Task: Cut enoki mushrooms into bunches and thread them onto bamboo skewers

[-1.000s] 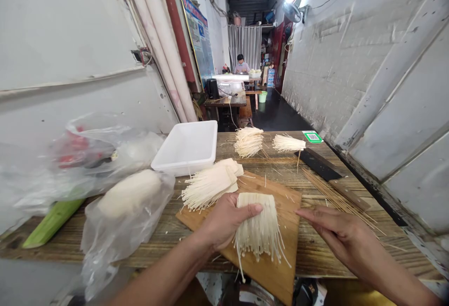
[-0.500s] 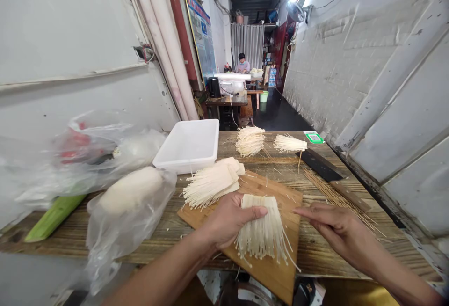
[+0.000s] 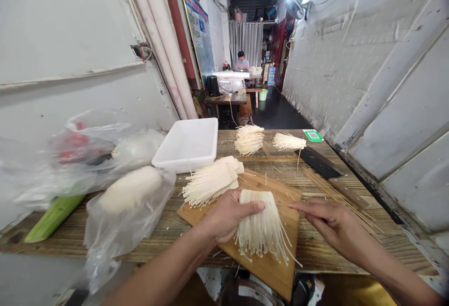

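label: green QR sticker [image 3: 313, 135], text unreadable | left hand [image 3: 224, 214] grips enoki bundle [image 3: 261, 231] | right hand [image 3: 328, 224], lower right, open, shifted slightly leftward

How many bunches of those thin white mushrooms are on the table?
4: one bunch in the left hand on the cutting board, one at its far-left corner, two farther back. Bags may hide more.

Long table of worn brown planks [image 3: 315, 245], spanning the lower frame.
- Bottom centre: tan wooden chopping board [image 3: 261, 182], askew, near corner overhanging the edge.
- Centre: white rectangular plastic tray [image 3: 187, 144].
- Left: clear plastic bags [image 3: 126, 207], flat green stalk [image 3: 52, 219].
- Upper centre: two pale enoki mushroom bundles [image 3: 249, 140].
- Right: dark-bladed cleaver [image 3: 321, 163], thin bamboo skewers [image 3: 336, 196], green sticker [image 3: 313, 135].
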A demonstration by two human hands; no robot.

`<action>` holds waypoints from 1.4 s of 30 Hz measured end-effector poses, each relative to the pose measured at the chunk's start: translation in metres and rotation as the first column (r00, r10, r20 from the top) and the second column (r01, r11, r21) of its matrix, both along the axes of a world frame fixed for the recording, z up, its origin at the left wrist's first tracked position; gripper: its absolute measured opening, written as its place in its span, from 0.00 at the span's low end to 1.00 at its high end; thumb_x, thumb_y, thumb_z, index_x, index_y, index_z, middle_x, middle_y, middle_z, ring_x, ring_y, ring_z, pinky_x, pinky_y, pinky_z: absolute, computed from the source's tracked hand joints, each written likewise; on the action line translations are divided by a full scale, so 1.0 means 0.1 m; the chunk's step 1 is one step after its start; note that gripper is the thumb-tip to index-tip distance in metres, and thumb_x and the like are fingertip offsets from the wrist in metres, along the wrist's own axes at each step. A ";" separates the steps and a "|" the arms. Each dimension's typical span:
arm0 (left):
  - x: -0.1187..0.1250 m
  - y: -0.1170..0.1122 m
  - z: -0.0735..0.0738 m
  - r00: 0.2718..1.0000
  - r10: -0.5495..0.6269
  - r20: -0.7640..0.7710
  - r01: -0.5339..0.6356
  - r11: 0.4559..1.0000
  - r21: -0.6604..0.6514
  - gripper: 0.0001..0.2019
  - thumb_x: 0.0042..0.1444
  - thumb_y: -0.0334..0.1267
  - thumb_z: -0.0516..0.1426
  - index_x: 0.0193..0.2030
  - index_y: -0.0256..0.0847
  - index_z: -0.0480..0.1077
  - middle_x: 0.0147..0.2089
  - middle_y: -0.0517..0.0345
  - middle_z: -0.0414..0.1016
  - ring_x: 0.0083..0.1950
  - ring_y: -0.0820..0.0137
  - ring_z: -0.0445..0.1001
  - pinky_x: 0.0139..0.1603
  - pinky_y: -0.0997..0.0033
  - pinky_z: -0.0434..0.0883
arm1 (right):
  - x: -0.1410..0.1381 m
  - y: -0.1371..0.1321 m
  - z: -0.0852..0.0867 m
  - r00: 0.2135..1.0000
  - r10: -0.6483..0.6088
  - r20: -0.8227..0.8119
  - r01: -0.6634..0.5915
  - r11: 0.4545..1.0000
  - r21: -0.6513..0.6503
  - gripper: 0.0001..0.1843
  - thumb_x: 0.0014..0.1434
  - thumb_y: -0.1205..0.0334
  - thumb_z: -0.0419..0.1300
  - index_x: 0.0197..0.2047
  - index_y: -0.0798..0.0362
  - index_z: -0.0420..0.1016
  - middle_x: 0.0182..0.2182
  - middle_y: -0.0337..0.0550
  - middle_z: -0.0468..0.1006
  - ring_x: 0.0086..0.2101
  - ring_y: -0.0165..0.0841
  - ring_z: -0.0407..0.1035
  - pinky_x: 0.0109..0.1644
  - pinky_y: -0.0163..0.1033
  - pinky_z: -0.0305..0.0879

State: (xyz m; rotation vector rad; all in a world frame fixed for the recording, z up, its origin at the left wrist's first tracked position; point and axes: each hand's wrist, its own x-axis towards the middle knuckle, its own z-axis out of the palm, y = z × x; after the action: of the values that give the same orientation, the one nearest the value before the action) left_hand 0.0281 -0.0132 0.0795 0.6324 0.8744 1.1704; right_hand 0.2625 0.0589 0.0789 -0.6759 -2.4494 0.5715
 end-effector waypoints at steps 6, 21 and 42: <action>-0.01 -0.01 0.01 0.999 -0.022 -0.032 0.022 1.000 -0.001 0.20 0.41 0.36 0.69 0.43 0.33 0.76 0.37 0.49 0.81 0.36 0.65 0.78 0.44 0.64 0.73 | 0.04 -0.03 0.01 0.999 0.032 -0.010 -0.032 0.999 0.008 0.19 0.63 0.68 0.49 0.50 0.44 0.76 0.31 0.39 0.80 0.33 0.30 0.75 0.36 0.33 0.71; -0.07 -0.09 -0.09 0.951 0.048 -0.305 -0.023 0.996 0.086 0.14 0.48 0.44 0.65 0.36 0.35 0.78 0.34 0.53 0.80 0.33 0.67 0.75 0.38 0.66 0.71 | 0.08 -0.12 0.08 0.999 0.016 -0.050 -0.013 0.998 0.058 0.19 0.62 0.70 0.51 0.51 0.45 0.75 0.37 0.39 0.82 0.38 0.28 0.77 0.40 0.31 0.73; 0.01 -0.12 -0.02 0.976 0.029 -0.218 -0.027 1.000 0.013 0.15 0.43 0.44 0.67 0.35 0.35 0.78 0.32 0.53 0.80 0.31 0.68 0.75 0.34 0.68 0.70 | 0.09 -0.12 0.13 0.996 0.090 0.014 -0.091 0.989 0.114 0.22 0.63 0.73 0.50 0.55 0.45 0.71 0.34 0.40 0.80 0.35 0.29 0.76 0.36 0.32 0.72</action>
State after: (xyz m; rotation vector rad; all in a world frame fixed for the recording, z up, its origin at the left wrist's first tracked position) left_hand 0.0289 -0.0252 0.0774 0.7691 1.0661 1.1452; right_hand 0.2711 0.0471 0.0919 -0.5241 -2.5100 0.4588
